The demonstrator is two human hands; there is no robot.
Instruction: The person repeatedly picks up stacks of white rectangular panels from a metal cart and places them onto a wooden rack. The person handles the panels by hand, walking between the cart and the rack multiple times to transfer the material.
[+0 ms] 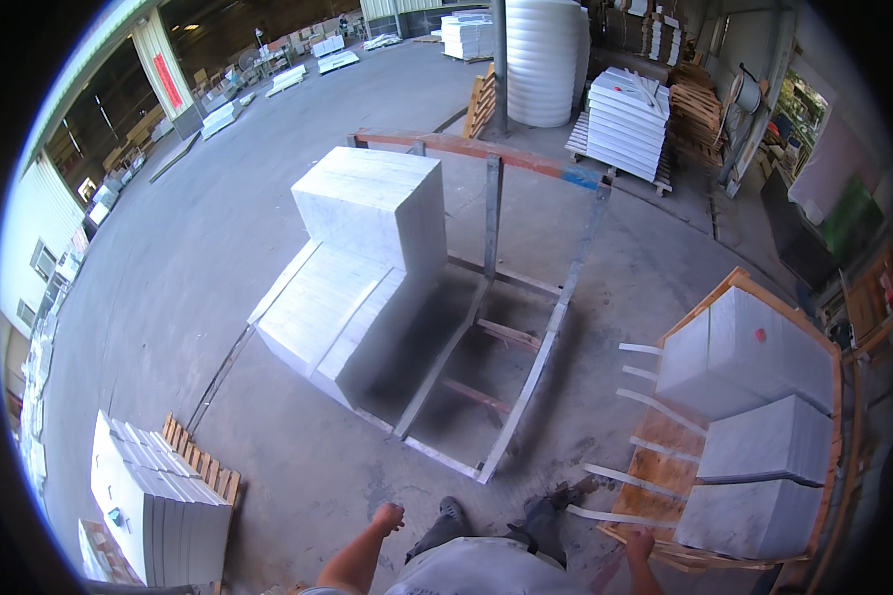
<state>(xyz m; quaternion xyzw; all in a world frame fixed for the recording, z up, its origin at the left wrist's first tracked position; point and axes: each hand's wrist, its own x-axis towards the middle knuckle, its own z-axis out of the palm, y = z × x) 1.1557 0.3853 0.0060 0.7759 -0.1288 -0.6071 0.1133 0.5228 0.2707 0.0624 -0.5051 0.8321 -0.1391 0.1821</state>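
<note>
My left hand (389, 517) hangs in front of me with its fingers curled in, and nothing shows in it. Low on the right, my right hand (640, 541) is beside the near corner of an open wooden crate (655, 456); its fingers are too small to make out, and whether it touches the crate I cannot tell. Inside the crate stand blocks of white stone slabs (764, 436), with several pale straps (625, 476) sticking out to the left. Ahead of me, a metal rack (526, 397) bears white stone slabs (337, 297) in a taller and a lower stack.
A stack of white slabs (159, 506) leans by a wooden pallet (203, 461) at lower left. Farther back are a big white foam roll (541, 59), a grey post (500, 69) and another slab stack (625, 124). Grey concrete floor (198, 278) stretches left of the rack.
</note>
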